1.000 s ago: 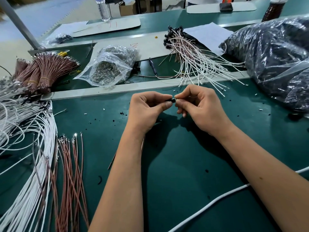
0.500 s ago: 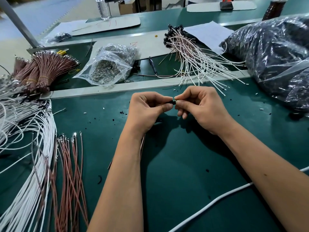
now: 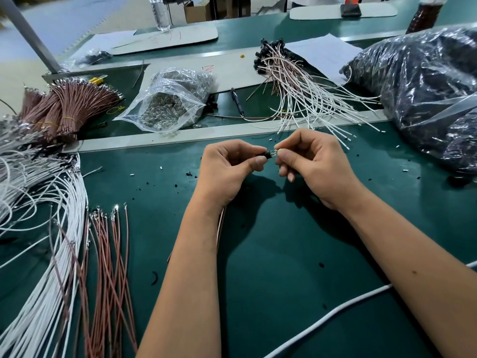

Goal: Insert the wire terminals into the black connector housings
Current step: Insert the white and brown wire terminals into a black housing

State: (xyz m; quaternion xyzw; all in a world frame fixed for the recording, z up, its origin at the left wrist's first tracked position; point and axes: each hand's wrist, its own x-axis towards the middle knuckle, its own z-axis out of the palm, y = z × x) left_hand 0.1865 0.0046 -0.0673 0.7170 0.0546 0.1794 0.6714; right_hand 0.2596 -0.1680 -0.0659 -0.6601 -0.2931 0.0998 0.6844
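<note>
Left hand [image 3: 227, 169]: grip pinched on small black plastic connector housing [image 3: 263, 154], thumb and forefinger round it, its open end facing right. Right hand [image 3: 313, 161]: grip narrow, fingertips pinching a small shiny clear-and-metal piece [image 3: 274, 152], probably the terminal end; too small to be sure. Both held just above the green bench [image 3: 284, 254], centre of scene

Change: half a second ago the two grips were pressed together with only a sliver of black showing; now they sit slightly apart and the shiny piece is exposed between them, touching the housing mouth. My reading: either a re-seat after a part insertion or a check of alignment; not yet fully home

A thin brown wire [image 3: 221, 228] trails from under the left wrist toward the near side

Outward: loose brown wires with crimped tips [image 3: 113, 267] near left, white wires [image 3: 46, 280] further left, clear bag of metal terminals [image 3: 167, 104] far centre, finished white and brown leads with black ends [image 3: 296, 81] far right, large bag of black parts [image 3: 426, 94] at right edge
</note>
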